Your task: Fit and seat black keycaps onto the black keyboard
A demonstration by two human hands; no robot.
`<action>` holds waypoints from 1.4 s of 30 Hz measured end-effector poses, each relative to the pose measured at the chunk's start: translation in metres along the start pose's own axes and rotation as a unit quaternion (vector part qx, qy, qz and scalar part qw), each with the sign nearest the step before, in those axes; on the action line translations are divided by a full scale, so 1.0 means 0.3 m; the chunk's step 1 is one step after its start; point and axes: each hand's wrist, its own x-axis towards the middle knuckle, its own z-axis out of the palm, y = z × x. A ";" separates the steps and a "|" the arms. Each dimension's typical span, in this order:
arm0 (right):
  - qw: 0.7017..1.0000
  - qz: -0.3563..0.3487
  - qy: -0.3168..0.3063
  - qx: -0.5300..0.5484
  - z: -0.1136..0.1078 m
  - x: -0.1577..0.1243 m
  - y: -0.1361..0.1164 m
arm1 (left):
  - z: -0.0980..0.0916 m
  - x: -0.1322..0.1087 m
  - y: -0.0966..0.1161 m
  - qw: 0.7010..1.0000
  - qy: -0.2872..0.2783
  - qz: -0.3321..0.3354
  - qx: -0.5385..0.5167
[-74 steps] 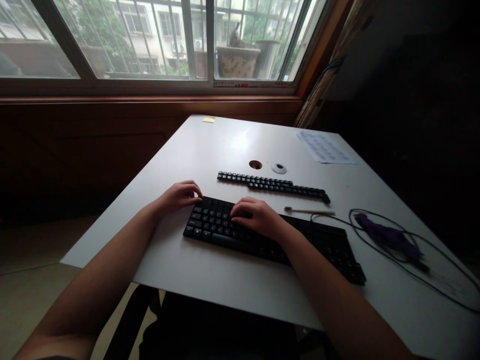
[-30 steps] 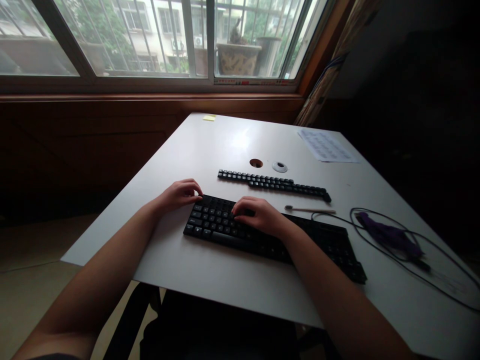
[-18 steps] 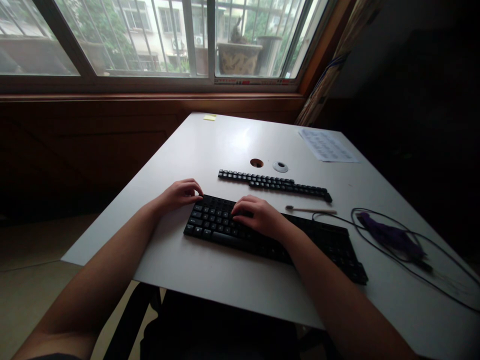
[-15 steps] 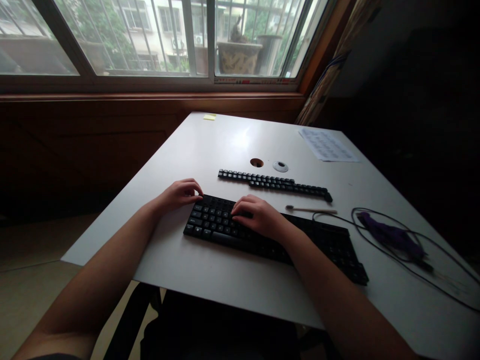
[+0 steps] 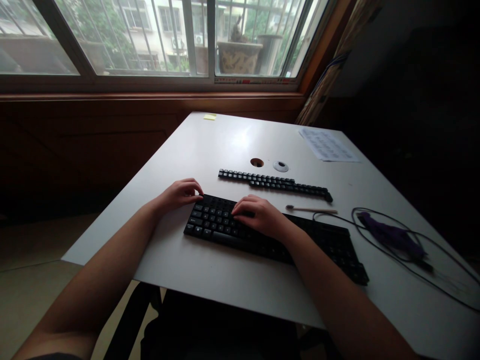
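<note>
A black keyboard (image 5: 232, 241) lies slanted on the white table, with its upper key rows on the left stripped of keycaps. My left hand (image 5: 180, 192) pinches its top left corner between thumb and fingers. Over the middle keys, my right hand (image 5: 258, 214) has its fingers curled together, tips down on the key area. Whatever may be between those fingertips is hidden. Loose black keycaps (image 5: 272, 181) stand in two staggered rows behind the keyboard. A thin brush (image 5: 311, 209) with a dark head rests between them and the keyboard.
On the right lie a coiled black cable (image 5: 386, 252) and a purple cloth (image 5: 390, 235). A round cable hole (image 5: 257, 162) and its grey ring cover (image 5: 280, 166) are farther back. Printed paper (image 5: 330, 145) and a yellow note (image 5: 210, 117) lie near the far edge of the table (image 5: 176, 280).
</note>
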 end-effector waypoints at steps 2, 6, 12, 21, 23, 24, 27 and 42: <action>1.000 0.004 -0.002 -0.009 -0.001 0.001 -0.003 | 0.000 0.000 0.001 1.000 -0.001 -0.003 -0.001; 1.000 0.006 -0.005 -0.015 -0.001 0.002 -0.008 | -0.001 0.001 0.008 1.000 -0.002 -0.005 0.000; 0.999 0.032 0.006 -0.038 0.007 0.005 -0.034 | -0.004 0.000 0.012 1.000 -0.004 -0.003 0.005; 0.993 0.062 0.014 -0.097 0.022 0.007 -0.092 | -0.002 0.002 0.013 1.000 0.000 -0.003 -0.002; 0.992 0.052 0.010 -0.116 0.022 0.007 -0.095 | -0.002 0.002 0.014 1.000 0.000 -0.003 -0.003; 0.991 0.046 0.009 -0.122 0.023 0.007 -0.095 | -0.002 0.002 0.015 1.000 0.001 -0.003 -0.003; 0.992 0.033 0.012 -0.125 0.025 0.007 -0.088 | -0.002 0.002 0.019 1.000 0.002 -0.002 -0.002; 0.992 0.128 -0.003 0.020 -0.006 0.006 -0.065 | -0.001 0.001 0.007 1.000 -0.002 0.002 0.010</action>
